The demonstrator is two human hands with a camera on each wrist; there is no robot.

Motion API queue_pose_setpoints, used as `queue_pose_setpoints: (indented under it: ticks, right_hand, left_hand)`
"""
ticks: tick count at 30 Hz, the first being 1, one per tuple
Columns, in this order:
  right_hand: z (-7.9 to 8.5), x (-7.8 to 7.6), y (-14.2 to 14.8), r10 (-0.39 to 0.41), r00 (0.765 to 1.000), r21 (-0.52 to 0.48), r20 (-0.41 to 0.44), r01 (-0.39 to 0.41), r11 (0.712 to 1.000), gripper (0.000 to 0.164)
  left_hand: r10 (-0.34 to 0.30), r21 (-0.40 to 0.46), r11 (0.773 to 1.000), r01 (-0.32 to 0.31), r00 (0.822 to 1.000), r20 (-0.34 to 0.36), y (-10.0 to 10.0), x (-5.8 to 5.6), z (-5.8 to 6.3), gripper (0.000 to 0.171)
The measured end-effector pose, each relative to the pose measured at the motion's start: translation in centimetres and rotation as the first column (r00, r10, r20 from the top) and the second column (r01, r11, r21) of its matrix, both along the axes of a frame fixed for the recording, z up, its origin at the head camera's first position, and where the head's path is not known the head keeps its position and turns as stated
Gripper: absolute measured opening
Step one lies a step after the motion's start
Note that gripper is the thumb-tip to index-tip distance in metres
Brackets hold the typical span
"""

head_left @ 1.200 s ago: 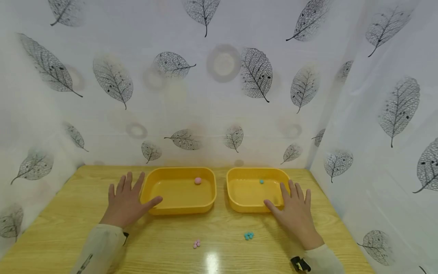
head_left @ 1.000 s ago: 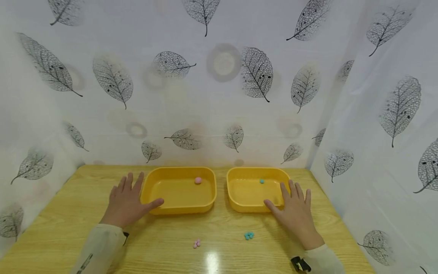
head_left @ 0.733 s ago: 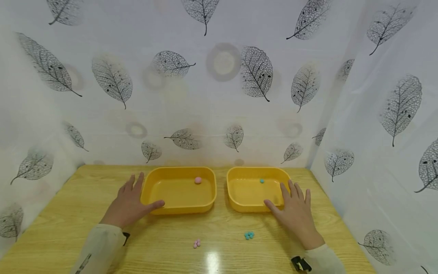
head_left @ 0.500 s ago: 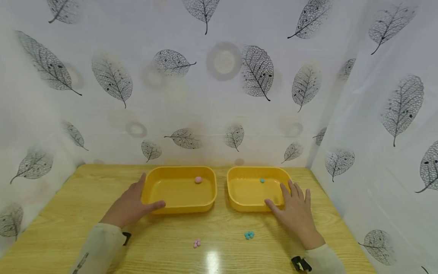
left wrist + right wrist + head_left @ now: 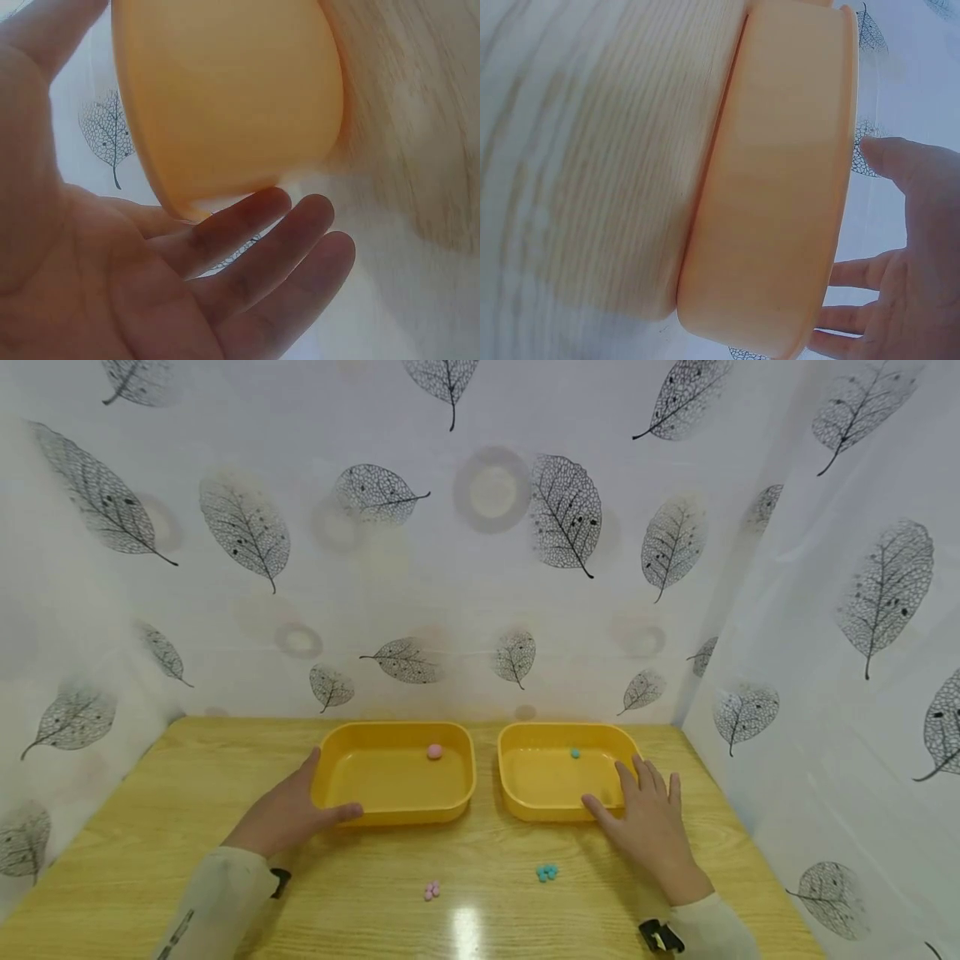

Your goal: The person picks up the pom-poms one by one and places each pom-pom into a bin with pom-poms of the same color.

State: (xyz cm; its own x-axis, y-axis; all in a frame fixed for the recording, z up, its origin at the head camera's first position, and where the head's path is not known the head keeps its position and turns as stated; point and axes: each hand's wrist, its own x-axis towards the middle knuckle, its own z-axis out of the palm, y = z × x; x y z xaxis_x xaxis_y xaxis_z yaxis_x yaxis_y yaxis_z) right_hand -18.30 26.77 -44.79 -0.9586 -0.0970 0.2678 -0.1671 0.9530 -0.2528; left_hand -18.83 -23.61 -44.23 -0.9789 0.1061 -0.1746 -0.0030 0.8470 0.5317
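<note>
In the head view my left hand (image 5: 288, 810) is at the near left corner of a yellow plastic tray (image 5: 397, 817), thumb over its front rim and fingers along its outer left side. The left wrist view shows those fingers lightly bent beside the tray wall (image 5: 232, 97); firm contact cannot be told. My right hand (image 5: 651, 831) is spread at the near right corner of a smaller yellow tray (image 5: 551, 814), thumb at the front rim. A pink ball (image 5: 434, 752) lies in the left tray and a small teal ball (image 5: 575, 753) in the right one.
On the wooden table (image 5: 360, 902), in front of the trays, sit a small cluster of pink beads or pellets (image 5: 431, 891) and a similar teal cluster (image 5: 547, 872). A white leaf-print curtain (image 5: 450, 593) encloses the back and sides.
My left hand has turned, so its spread fingers now line up along the left tray's side, close to it. The right hand and the small balls stay in place; the head view tilts slightly.
</note>
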Motion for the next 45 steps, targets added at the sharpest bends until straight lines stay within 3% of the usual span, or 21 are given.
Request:
queue_pose_setpoints:
  ticks: [5, 11, 20, 30, 37, 45]
  right_hand:
    - [-0.2, -0.3, -0.4, 0.041, 0.995, -0.022, -0.088, -0.044, 0.999, 0.063]
    - [-0.2, -0.2, -1.3, 0.124, 0.972, -0.038, -0.2, -0.134, 0.99, 0.036]
    - [0.7, -0.1, -3.3, 0.202, 0.968, -0.048, -0.152, -0.211, 0.976, 0.033]
    - [1.3, 0.8, -5.9, 0.297, 0.937, -0.031, -0.185, -0.307, 0.951, 0.026]
    - [1.6, 1.1, -8.8, 0.406, 0.888, -0.017, -0.216, -0.419, 0.908, 0.028]
    - [2.7, 2.2, -14.6, 0.586, 0.791, -0.018, -0.172, -0.598, 0.802, 0.022]
  left_hand:
    - [0.007, 0.02, 1.0, -0.007, 1.0, 0.006, -0.3, 0.3, -0.1, 0.13]
    - [0.006, 0.046, 0.999, -0.006, 1.0, -0.002, -0.3, 0.3, -0.4, 0.13]
    - [0.003, 0.035, 0.999, -0.004, 1.0, 0.009, -0.2, -0.1, 0.4, 0.134]
    - [-0.005, 0.047, 0.999, 0.005, 1.0, 0.011, 0.1, 0.0, 0.2, 0.132]
    - [0.002, 0.035, 0.999, -0.002, 1.0, 0.022, 0.4, 0.0, -0.1, 0.132]
    - [0.009, -0.003, 1.0, -0.009, 1.0, 0.019, 0.7, 0.0, 0.1, 0.134]
